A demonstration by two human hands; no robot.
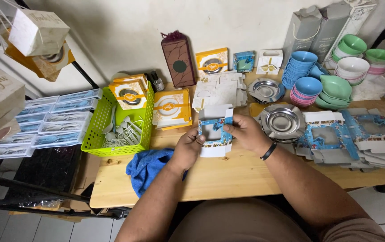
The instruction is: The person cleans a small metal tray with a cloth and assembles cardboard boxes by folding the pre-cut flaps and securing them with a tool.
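Both your hands meet over the wooden table (pixel 228 179) on 1 flat blue-patterned window box (pixel 215 131): your left hand (pixel 188 150) pinches its lower left edge, your right hand (pixel 246 132) grips its right side, fingers closed on the card. It stands between your fingers, long axis running away from you, equally near both hands. Beside your left wrist lies a blue cloth (pixel 147 166); beyond, a green basket (pixel 116 130) holds white plastic spoons; right, steel dishes (pixel 283 121) sit stacked.

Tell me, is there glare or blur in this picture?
Head view: even, soft light; the steel plates show bright reflections. The box in the left hand and right hand is sharp. Hanging boxes at the left edge look stretched.
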